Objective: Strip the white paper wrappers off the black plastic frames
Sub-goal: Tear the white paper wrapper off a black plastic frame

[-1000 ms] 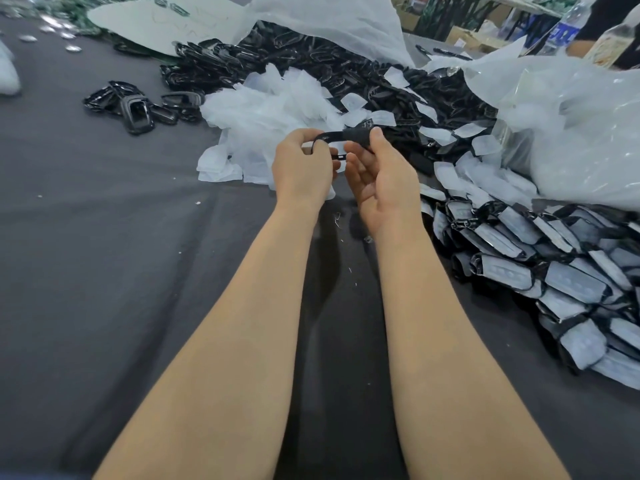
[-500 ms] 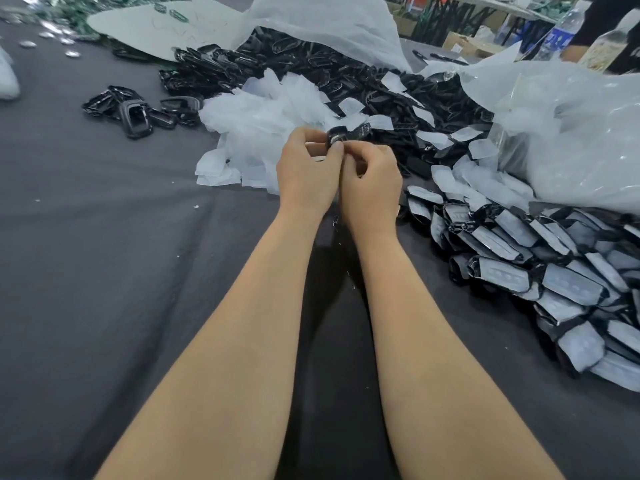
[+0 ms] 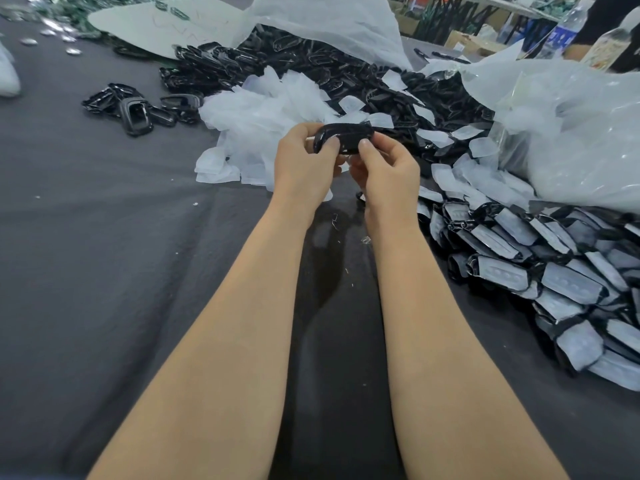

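Both hands are raised over the grey cloth (image 3: 104,237) and meet on one black frame (image 3: 343,135), held level between them in front of the white heap. The left hand (image 3: 304,164) pinches the frame's left end, thumb (image 3: 330,144) pressed on the near side and fingers curled behind it. The right hand (image 3: 388,171) pinches the right end the same way, thumb tip on the near edge and the other fingers bent beneath. The part of the frame that shows is glossy black; whether any paper clings to its far side cannot be told. Just behind the hands lies a loose heap of stripped wrappers (image 3: 263,112), touching the cloth and spilling to the right over a broad pile of bare frames (image 3: 311,60). A few more bare frames sit apart as a small cluster (image 3: 138,109) to the left. To the right of the right forearm, wrapped frames (image 3: 536,265) lie packed side by side, each black rim banded in white paper, running toward the near right edge. Above them a crumpled clear bag (image 3: 571,133) bulges, with scattered wrappers at its foot. A white plastic sheet (image 3: 329,22) drapes over the far part of the bare pile, and bottles (image 3: 562,32) stand at the far right.
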`<state>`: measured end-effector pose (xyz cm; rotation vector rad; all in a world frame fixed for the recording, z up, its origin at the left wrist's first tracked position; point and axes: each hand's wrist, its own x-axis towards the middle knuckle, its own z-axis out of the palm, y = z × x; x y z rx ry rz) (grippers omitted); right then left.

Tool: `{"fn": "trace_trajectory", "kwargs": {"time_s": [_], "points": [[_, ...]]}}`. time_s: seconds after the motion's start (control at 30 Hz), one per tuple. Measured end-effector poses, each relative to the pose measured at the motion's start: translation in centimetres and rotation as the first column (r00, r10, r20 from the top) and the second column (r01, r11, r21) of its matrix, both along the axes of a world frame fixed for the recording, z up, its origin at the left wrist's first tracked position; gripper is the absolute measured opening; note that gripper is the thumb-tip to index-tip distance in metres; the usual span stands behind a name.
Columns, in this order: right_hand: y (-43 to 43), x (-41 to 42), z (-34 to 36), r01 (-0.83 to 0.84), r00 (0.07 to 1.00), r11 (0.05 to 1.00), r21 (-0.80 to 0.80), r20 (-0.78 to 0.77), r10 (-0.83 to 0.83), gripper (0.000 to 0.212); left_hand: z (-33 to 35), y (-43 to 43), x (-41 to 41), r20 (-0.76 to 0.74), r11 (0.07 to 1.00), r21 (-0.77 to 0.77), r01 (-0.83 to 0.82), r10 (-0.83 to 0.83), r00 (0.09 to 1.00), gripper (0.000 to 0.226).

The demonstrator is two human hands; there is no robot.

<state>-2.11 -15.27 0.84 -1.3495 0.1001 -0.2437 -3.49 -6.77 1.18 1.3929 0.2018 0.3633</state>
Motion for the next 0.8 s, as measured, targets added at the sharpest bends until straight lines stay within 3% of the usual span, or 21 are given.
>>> {"fn": "trace_trajectory", "kwargs": {"time_s": [0.17,0.47,0.57,0.7,0.73,0.8], "points": [[0.0,0.0,0.1,-0.015,0.999,0.997,0.072,-0.034,0.018,0.011,-0.1,-0.1,-0.1,0.012,1.0,0.008,-0.021,0.021,1.0,0.017],[0.2,-0.3,-0.1,0.146,0.989,0.934,-0.327,0.034,-0.143,0.007,-0.1,0.1,-0.5,0.018,0.952,0.3,-0.055,0.052,0.998,0.012],[0.2,-0.4,0.0,0.15,0.989,0.934,-0.326,0.048,-0.142,0.005,0.1,0.4,-0.5,-0.005,0.936,0.349,-0.037,0.042,0.999,0.009],[0.4,-0.9,0.6,0.12,0.992,0.939,-0.323,0.064,-0.104,0.01,0.3,1.1,-0.3,0.034,0.966,0.226,-0.128,0.123,0.992,0.013],[0.4,-1.0,0.7,0.114,0.993,0.9,-0.421,0.079,-0.089,0.012,0.4,1.3,-0.2,0.042,0.97,0.159,-0.185,0.18,0.983,0.014],[0.5,-1.2,1.0,0.07,0.997,0.719,-0.692,0.076,-0.024,0.018,0.7,1.9,-0.2,0.028,0.957,-0.032,-0.288,0.289,0.957,0.016]]}}
